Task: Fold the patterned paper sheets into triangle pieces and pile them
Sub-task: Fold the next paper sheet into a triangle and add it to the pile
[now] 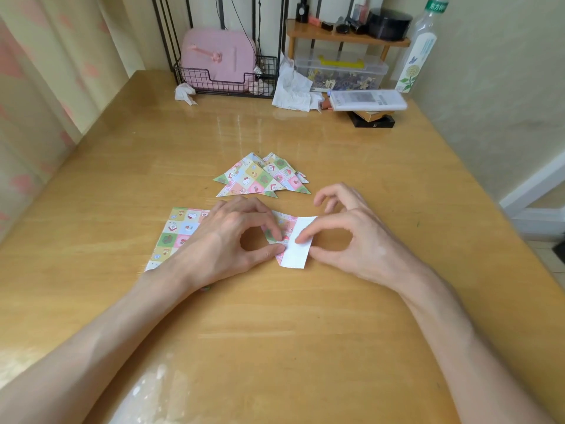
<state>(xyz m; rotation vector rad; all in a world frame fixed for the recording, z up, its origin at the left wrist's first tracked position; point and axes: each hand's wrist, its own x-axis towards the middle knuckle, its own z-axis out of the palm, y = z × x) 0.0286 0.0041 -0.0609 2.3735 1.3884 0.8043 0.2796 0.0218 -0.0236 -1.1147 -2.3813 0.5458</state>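
— While the wooden counter [336,316] fills most of the view, what lies on it?

— At the left, flat patterned sheets [172,232], partly covered by the left wrist. Beyond the hands, near the middle, there is a pile [260,179] of folded triangles, overlapping one another and apart from the sheets.

— And the hands?

— Both are low over the counter, facing each other. Between them lies a half-folded piece [298,255], its white back turned up as a strip beside the patterned side.

— Who holds it?

— The left hand [226,228] pinches the patterned edge between thumb and index finger. The right hand [357,234] is curled too: its index tip presses on the white strip and its thumb sits at the strip's right edge. Its other fingers [327,191] are bent and lifted, touching nothing.

— Does the piece touch the pile?

— No, it lies near the pile, on the person's side of it.
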